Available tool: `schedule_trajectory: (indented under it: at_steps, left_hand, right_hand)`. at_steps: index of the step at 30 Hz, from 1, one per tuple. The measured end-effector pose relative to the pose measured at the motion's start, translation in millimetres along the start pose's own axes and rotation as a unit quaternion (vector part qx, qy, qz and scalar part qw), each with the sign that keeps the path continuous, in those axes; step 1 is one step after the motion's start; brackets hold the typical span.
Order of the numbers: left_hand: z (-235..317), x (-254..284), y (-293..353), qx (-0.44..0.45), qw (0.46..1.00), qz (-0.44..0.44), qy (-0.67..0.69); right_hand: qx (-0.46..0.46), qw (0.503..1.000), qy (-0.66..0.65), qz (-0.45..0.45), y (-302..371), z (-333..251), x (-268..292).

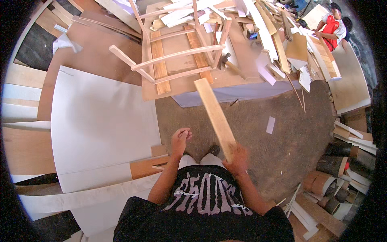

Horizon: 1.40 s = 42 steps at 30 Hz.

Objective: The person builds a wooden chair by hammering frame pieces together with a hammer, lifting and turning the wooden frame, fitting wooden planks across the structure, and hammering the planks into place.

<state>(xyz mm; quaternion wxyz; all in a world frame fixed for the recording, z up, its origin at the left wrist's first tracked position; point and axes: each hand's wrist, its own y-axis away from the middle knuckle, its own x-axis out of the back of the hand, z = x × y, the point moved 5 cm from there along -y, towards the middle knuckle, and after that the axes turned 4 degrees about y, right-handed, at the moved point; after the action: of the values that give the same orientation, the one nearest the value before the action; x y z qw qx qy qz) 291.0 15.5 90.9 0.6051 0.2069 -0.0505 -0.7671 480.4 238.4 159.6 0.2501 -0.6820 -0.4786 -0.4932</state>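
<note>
R. hand [237, 159] had its fingers closed round the near end of a pale plank [215, 117], a bit blurred. Plank was held out in front of the body; its far end overlapped the front edge of the worktop [181, 89] in view, touching or just above, couldn't tell. L. hand [180, 141] was off the plank, fingers loosely curled, nothing visible in them; whether the tips met, couldn't tell.

Progress, my judgement: part-done. A wooden frame [177, 57] nr the worktop's front-left corner already had legs & crossrails joined, but no panel covered it. Two orange-brown boards [160, 64] showed beneath/behind its rails; fixed or loose, unclear. Plank in hand was separate from the frame, so prob. not yet fitted, if meant for it at all. Hammer [231, 65] lay just right of the frame, nr the front edge, no hand on it.

Containers: no box, tray or bin I could make out. Closest were open-ended rolls [316, 181] on the floor, well right of the worktop's front-right corner; insides too dark to tell. Offcuts [266, 24] were heaped loose toward the worktop's back & right edges.
</note>
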Motion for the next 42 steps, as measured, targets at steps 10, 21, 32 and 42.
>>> schedule_trajectory:
  at_steps: [10,21,32,42]
  left_hand:
    - [56,84,-32,-0.132,0.979,0.094,-0.12]
    - [114,104,-145,-0.269,0.943,0.143,-0.134]
    - [61,154,-310,-0.12,0.954,0.124,-0.244]
    - [131,108,-281,-0.135,0.936,0.158,-0.284]
  right_hand:
    - [0.044,0.999,-0.015,0.023,-27,-83,-63]
    - [0.036,0.999,-0.023,-0.004,-31,-72,-95]
    - [0.026,0.998,-0.037,0.051,-30,-99,-101]
    - [-0.036,0.997,-0.008,0.072,-9,-126,-118]
